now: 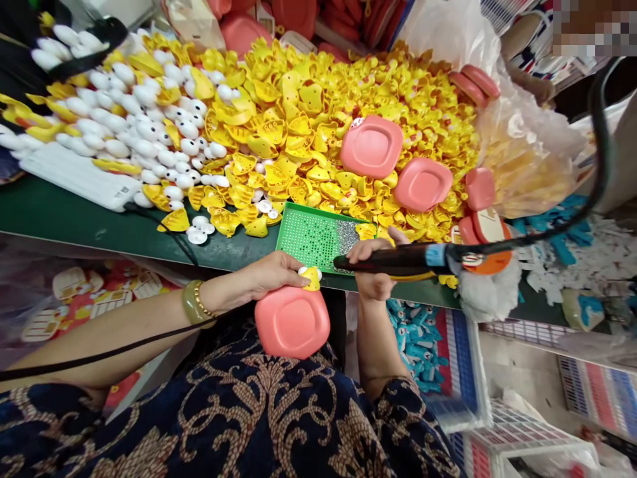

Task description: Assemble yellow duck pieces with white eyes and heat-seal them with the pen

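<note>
Near my body, my left hand point(279, 275) is closed on a coral plastic piece point(292, 322), rounded and square with a recessed middle. At its top edge, under my thumb, sits a small yellow beak-like part point(312, 277) with white eye pieces beside it. My right hand point(374, 269) wraps round a black electric screwdriver point(413, 260), which lies nearly level with its tip pointing left. That tip is over the lower edge of a green perforated tray point(298, 229). Small silvery screws point(347, 238) are heaped at the tray's right side.
A large pile of yellow parts point(308, 119) covers the table, with white eye pieces point(144, 129) at left. More coral pieces point(372, 146) lie on it. A thick black cable point(600, 146) arches at right. Below stands a crate of blue parts point(421, 345).
</note>
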`<control>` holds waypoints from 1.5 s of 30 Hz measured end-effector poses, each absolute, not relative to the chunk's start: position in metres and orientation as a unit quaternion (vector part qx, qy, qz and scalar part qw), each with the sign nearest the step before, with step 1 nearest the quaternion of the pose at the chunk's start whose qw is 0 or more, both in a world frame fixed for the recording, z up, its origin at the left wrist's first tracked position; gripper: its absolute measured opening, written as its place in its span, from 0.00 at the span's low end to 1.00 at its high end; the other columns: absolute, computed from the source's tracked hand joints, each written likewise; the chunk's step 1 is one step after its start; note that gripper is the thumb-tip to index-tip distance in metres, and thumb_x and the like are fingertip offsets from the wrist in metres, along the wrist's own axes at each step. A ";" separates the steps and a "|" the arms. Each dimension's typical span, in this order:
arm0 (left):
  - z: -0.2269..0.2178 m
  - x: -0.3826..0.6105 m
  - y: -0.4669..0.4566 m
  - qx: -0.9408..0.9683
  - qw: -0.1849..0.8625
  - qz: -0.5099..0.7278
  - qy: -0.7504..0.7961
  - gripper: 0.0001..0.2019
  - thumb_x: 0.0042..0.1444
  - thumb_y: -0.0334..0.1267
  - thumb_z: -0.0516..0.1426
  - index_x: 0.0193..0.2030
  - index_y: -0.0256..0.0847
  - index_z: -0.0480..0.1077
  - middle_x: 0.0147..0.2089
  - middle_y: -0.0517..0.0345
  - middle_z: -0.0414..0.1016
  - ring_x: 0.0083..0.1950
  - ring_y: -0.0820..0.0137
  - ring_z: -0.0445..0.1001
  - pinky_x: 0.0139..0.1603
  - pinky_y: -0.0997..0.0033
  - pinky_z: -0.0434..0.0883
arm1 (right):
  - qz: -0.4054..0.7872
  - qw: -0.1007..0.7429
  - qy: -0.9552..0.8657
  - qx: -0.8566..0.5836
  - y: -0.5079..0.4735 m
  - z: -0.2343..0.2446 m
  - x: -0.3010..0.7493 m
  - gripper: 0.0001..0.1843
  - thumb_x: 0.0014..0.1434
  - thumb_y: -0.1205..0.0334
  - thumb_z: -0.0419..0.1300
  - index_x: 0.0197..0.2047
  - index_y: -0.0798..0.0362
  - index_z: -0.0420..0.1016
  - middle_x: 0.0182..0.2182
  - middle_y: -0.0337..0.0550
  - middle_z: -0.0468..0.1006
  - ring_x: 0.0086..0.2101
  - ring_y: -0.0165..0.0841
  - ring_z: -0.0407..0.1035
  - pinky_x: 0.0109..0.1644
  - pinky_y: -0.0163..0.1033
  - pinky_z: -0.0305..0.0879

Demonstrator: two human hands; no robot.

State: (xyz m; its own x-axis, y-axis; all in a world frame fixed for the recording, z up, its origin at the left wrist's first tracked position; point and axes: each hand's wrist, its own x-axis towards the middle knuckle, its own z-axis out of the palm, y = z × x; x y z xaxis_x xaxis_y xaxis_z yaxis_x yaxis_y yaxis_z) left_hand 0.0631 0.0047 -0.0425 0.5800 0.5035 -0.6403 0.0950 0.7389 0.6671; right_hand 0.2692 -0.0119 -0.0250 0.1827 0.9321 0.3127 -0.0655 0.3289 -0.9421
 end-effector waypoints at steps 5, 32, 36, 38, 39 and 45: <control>-0.036 0.054 0.016 0.346 0.816 0.108 0.450 0.18 0.33 0.37 0.71 0.33 0.31 0.79 0.33 0.46 0.80 0.29 0.69 0.74 0.30 0.75 0.70 | 0.379 0.677 -0.502 -0.382 0.002 -0.056 0.256 0.33 0.46 0.32 0.64 0.45 0.48 0.69 0.24 0.34 0.62 0.22 0.29 0.63 0.27 0.37 0.69; -0.035 0.054 0.008 0.339 0.810 0.130 0.461 0.13 0.33 0.34 0.68 0.29 0.33 0.79 0.30 0.50 0.79 0.27 0.70 0.72 0.27 0.77 0.68 | 0.331 0.720 -0.544 -0.275 -0.015 0.006 0.239 0.28 0.57 0.32 0.56 0.55 0.38 0.65 0.21 0.31 0.60 0.17 0.28 0.59 0.22 0.36 0.65; -0.030 0.057 0.005 0.346 0.811 0.136 0.452 0.11 0.34 0.33 0.68 0.28 0.32 0.79 0.29 0.50 0.79 0.27 0.71 0.72 0.28 0.78 0.67 | 0.335 0.679 -0.564 -0.329 -0.023 -0.001 0.235 0.42 0.49 0.21 0.53 0.58 0.39 0.61 0.22 0.32 0.61 0.18 0.31 0.59 0.23 0.40 0.66; -0.028 0.058 0.004 0.352 0.808 0.140 0.451 0.10 0.35 0.33 0.68 0.28 0.32 0.79 0.29 0.50 0.79 0.27 0.72 0.71 0.27 0.78 0.66 | 0.333 0.659 -0.570 -0.361 -0.024 -0.009 0.236 0.47 0.45 0.17 0.50 0.58 0.40 0.61 0.24 0.35 0.63 0.18 0.32 0.60 0.23 0.42 0.67; -0.027 0.058 0.004 0.354 0.807 0.140 0.452 0.10 0.35 0.33 0.68 0.28 0.32 0.79 0.29 0.50 0.79 0.27 0.72 0.71 0.27 0.78 0.66 | 0.337 0.652 -0.569 -0.372 -0.025 -0.012 0.236 0.48 0.44 0.17 0.49 0.57 0.41 0.62 0.24 0.35 0.63 0.19 0.33 0.61 0.24 0.43 0.67; -0.023 0.059 0.003 0.360 0.799 0.141 0.461 0.09 0.33 0.33 0.68 0.24 0.32 0.78 0.25 0.53 0.76 0.24 0.73 0.68 0.24 0.79 0.63 | 0.438 0.624 -0.547 -0.346 -0.027 -0.022 0.243 0.45 0.38 0.21 0.62 0.48 0.48 0.69 0.23 0.35 0.63 0.23 0.34 0.65 0.26 0.41 0.70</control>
State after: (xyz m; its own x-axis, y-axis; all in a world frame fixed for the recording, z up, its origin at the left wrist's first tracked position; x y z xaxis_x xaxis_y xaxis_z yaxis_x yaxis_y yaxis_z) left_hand 0.0593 0.0028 -0.0227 0.5358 0.5567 -0.6349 0.1069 0.7012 0.7049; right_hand 0.2430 -0.0272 -0.0219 0.0181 0.9248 0.3801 -0.1686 0.3775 -0.9105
